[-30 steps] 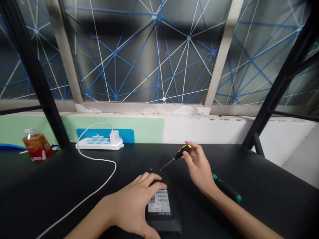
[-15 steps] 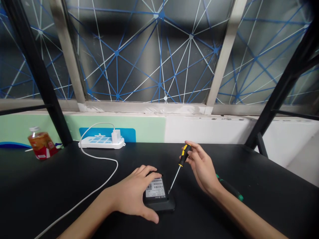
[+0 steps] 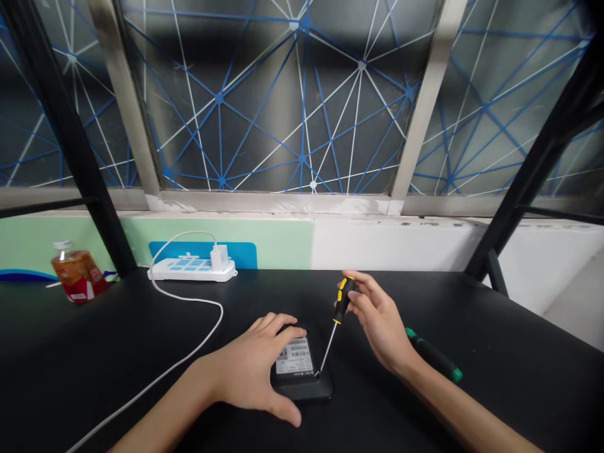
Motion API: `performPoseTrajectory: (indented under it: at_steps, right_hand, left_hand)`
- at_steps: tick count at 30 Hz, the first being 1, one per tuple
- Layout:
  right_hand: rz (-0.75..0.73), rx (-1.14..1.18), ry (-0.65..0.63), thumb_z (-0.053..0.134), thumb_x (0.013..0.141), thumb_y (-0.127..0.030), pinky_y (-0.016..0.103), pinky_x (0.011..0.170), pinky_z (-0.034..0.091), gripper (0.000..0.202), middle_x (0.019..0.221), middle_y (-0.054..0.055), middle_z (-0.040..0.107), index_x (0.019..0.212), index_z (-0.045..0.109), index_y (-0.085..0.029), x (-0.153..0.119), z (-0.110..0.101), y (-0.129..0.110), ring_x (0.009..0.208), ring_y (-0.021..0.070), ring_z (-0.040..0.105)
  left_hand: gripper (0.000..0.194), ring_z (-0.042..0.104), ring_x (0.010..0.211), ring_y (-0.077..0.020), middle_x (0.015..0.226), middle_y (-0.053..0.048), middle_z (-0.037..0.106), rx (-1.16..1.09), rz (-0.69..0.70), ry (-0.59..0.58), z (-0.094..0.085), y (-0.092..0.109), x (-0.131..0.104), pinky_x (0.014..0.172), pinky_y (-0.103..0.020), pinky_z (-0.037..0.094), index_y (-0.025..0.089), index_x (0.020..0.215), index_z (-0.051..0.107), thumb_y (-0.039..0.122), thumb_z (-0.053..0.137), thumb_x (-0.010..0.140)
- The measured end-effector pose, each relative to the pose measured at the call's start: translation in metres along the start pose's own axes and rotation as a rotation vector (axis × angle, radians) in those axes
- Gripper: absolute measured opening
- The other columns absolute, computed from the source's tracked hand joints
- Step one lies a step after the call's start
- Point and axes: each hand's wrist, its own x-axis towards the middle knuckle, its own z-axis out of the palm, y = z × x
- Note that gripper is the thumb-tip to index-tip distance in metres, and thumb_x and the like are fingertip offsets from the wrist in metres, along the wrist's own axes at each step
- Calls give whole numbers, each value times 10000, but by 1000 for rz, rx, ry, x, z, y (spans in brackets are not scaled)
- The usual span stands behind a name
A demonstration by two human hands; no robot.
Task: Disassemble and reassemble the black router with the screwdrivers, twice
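Note:
A flat black device (image 3: 306, 390) with a white label (image 3: 295, 357) of barcodes and a QR code lies on the dark table. My left hand (image 3: 255, 362) spans it, fingers over the far side and thumb at the near edge, holding it against the table. In my right hand (image 3: 377, 318) is a screwdriver (image 3: 343, 301) with a black-and-yellow handle, pinched near its top. Its shaft slants down to the device's right side, by the label's near corner. A small bright piece shows at the tip; whether it is a screw I cannot tell.
A green-and-black tool handle (image 3: 434, 355) lies right of my right wrist. At the back left stand a white power strip (image 3: 191, 270) with a plugged-in charger (image 3: 219, 258) and a bottle (image 3: 79, 272). The charger's white cable (image 3: 189, 355) runs across the table, left of my left arm.
My right hand has shifted slightly left and down with the screwdriver, and its shaft stands somewhat steeper. The tip has moved a little nearer to me. My left hand stays put.

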Motion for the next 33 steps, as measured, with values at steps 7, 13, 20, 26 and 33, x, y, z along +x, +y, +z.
performPoseTrajectory:
  at_steps: [7,13,20,26,33]
  right_hand:
    - [-12,30,15,592,882,-291,310,680,501,256,1035,20,620,1132,642,-298,1,-1,-1,790,151,575]
    - [-27,39,13,596,888,-303,305,672,507,274,1034,28,611,1157,644,-296,0,-1,-2,813,161,573]
    - [-6,19,-13,587,896,-314,306,696,481,284,1039,16,586,1177,625,-315,-4,1,-6,808,152,553]
    - [-1,5,-32,598,895,-325,310,711,461,288,1075,13,587,1182,620,-321,-6,2,-6,816,149,558]
    - [85,-72,-44,612,883,-390,313,688,470,357,924,-12,577,1225,590,-289,-2,3,0,702,121,558]
  left_hand:
    - [990,311,1377,-411,1498,-146,353,-13,-19,-11,0,4,-1,1129,-592,295,252,1444,417,674,787,629]
    - [968,299,1383,-409,1511,-141,336,-15,-27,-15,-1,5,-1,1131,-594,290,253,1450,406,675,769,659]
    - [967,312,1377,-412,1506,-142,351,-5,-21,-15,0,3,0,1141,-596,267,249,1447,417,677,772,655]
    - [978,305,1381,-417,1504,-148,356,-35,-27,-10,-1,5,0,1137,-599,273,240,1441,432,660,797,636]
    - [931,256,1415,-387,1540,-130,306,-38,11,9,-2,5,0,1144,-571,283,262,1434,432,640,788,661]
